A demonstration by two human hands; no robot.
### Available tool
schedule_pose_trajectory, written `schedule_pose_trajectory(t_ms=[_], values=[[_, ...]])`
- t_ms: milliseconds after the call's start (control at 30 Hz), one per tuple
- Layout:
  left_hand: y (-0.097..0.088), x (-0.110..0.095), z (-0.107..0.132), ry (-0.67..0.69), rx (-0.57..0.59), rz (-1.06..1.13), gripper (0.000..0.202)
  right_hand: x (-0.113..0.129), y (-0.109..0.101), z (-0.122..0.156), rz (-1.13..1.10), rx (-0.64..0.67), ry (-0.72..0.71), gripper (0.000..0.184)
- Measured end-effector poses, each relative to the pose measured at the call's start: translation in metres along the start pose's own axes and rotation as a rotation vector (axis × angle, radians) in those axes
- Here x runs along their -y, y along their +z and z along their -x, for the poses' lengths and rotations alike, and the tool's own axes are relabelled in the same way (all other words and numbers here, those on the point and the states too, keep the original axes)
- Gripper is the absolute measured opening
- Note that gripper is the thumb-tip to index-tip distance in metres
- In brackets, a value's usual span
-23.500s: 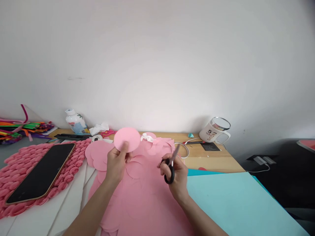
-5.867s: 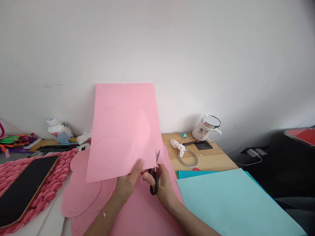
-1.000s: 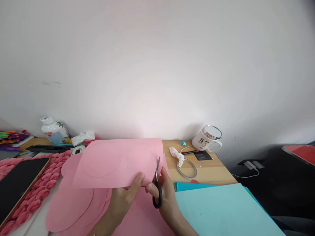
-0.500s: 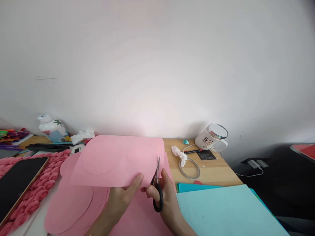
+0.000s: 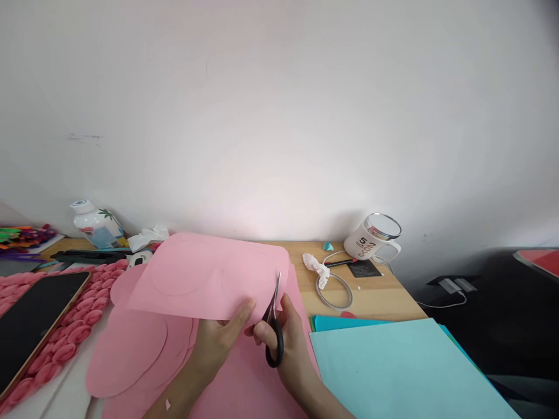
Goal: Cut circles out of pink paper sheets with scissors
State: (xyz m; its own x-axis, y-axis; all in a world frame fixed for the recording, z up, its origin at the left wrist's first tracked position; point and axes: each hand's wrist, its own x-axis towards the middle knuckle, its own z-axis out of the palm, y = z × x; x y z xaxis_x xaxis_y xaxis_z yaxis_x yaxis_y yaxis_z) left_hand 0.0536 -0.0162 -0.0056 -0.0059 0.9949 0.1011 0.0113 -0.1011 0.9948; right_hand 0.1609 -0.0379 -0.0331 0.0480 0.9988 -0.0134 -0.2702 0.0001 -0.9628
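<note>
My left hand (image 5: 220, 343) pinches the near edge of a pink paper sheet (image 5: 209, 279), thumb on top and the other fingers underneath. Faint round outlines are drawn on the sheet, which is held up and bends at its right side. In my right hand (image 5: 290, 343) is a pair of scissors (image 5: 275, 337) with black handles. Its blades point away from me and lie at the sheet's right part, one blade showing above the paper. Cut pink paper shapes (image 5: 126, 349) with rounded edges lie below and to the left.
Light blue paper (image 5: 393, 366) lies at the right. Behind it are a coiled cable (image 5: 334, 291), a crumpled tissue (image 5: 317, 267) and a white mug (image 5: 371, 238). At the left, a phone (image 5: 39, 314) rests on a pink braided mat (image 5: 78, 334), with a white bottle (image 5: 98, 227) behind.
The sheet has tilted a little, its near edge now sloping down to the right. Both hands and the scissors have shifted slightly. The view has moved a little.
</note>
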Motion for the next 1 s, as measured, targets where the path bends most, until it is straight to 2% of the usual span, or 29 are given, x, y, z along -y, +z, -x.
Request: schedule_pose_trajectory(t_ms=[100,200,433,767,1000], values=[[-0.004,0.009,-0.003,0.028,-0.007,-0.058,0.024,0.004,0.000,0.000,-0.038,0.018,-0.015,0.050],[-0.009,0.016,-0.006,0.046,-0.007,-0.086,0.036,0.010,-0.001,-0.002,-0.089,0.028,-0.042,0.054],[-0.011,0.017,-0.008,0.047,0.014,-0.080,0.045,0.010,-0.003,-0.003,-0.038,0.010,-0.060,0.052],[-0.014,0.017,-0.008,0.042,0.037,-0.086,0.031,0.009,-0.003,-0.003,-0.016,0.006,-0.052,0.052],[-0.015,0.010,-0.009,0.041,0.104,-0.091,0.014,0.008,-0.003,-0.003,0.018,-0.013,-0.052,0.050]])
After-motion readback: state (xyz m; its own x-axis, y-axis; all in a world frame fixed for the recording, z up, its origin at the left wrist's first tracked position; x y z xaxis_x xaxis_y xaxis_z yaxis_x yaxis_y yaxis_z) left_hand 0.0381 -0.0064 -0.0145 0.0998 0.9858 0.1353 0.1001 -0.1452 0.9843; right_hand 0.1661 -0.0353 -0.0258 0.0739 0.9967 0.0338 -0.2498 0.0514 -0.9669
